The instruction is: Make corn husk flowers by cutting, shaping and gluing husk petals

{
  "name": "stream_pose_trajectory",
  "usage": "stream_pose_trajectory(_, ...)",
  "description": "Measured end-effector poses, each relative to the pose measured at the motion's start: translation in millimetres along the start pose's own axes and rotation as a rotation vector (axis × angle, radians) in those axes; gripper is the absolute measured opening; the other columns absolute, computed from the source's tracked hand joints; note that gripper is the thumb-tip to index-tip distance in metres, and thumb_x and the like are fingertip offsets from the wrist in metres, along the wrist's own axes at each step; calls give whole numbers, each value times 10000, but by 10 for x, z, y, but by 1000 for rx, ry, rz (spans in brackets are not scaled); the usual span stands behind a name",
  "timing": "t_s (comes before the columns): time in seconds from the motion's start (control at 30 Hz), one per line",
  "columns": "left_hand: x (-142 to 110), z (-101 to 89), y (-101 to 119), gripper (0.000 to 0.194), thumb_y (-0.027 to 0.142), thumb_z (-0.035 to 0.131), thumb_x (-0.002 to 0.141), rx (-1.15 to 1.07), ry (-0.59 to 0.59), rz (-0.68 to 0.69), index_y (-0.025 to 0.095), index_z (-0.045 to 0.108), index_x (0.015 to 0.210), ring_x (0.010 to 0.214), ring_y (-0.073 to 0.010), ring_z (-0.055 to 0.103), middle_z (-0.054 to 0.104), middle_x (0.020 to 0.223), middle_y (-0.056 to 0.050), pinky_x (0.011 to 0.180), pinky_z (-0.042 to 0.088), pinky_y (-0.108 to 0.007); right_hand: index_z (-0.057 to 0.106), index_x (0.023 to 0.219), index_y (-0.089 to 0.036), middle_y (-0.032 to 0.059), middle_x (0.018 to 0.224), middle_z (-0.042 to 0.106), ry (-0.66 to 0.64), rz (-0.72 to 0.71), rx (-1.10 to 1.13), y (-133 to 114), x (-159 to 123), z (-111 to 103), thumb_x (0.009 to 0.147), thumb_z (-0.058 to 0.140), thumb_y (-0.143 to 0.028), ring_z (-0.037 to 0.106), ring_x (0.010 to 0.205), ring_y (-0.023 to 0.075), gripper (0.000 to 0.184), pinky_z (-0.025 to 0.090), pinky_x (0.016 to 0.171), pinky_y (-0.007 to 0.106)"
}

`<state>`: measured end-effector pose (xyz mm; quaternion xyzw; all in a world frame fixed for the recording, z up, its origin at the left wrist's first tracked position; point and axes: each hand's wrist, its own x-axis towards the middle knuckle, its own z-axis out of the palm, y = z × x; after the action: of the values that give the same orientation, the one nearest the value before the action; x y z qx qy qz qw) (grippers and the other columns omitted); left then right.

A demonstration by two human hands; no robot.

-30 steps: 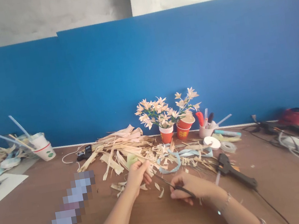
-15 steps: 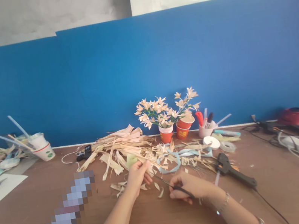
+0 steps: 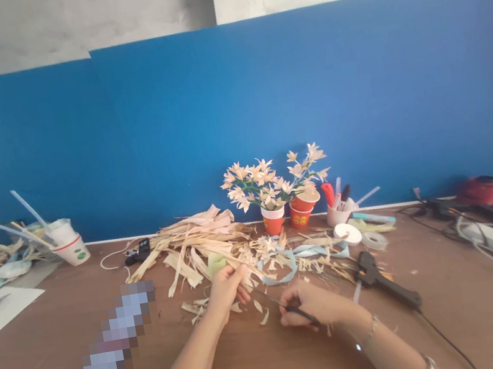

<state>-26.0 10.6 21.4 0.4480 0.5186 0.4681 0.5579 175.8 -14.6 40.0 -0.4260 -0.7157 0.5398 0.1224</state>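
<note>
My left hand is closed in a pinch on a strip of dried husk, whose pale end sticks out past the fingertips to the right. In my right hand is a pair of dark-handled scissors. Their blades point up and left at the strip, just beside my left fingers. Whether the blades touch the strip I cannot tell. Small cut scraps lie on the table beneath the blades. Behind my hands spreads a pile of dried husks with curled pieces and a light blue ribbon.
Husk flowers stand in red paper cups at the back. A black glue gun with its cord lies right of my right hand. A blurred-out device lies to the left, a white cup behind it. Cables fill the far right.
Almost nothing differs. My right hand and the scissors have shifted very slightly; my left hand still pinches the strip in the same place.
</note>
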Motion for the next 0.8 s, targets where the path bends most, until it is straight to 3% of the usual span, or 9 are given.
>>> stream_pose_trajectory(0.8,-62,93,-9,353,457,715,630,-238,221,71,138,564,627,360,-103,546,579,406,11,343,396,-158,573,642,-155,-74,430,478,105,35,81,59,88,115,691,613,-300,405,325,49,158,309,314,139)
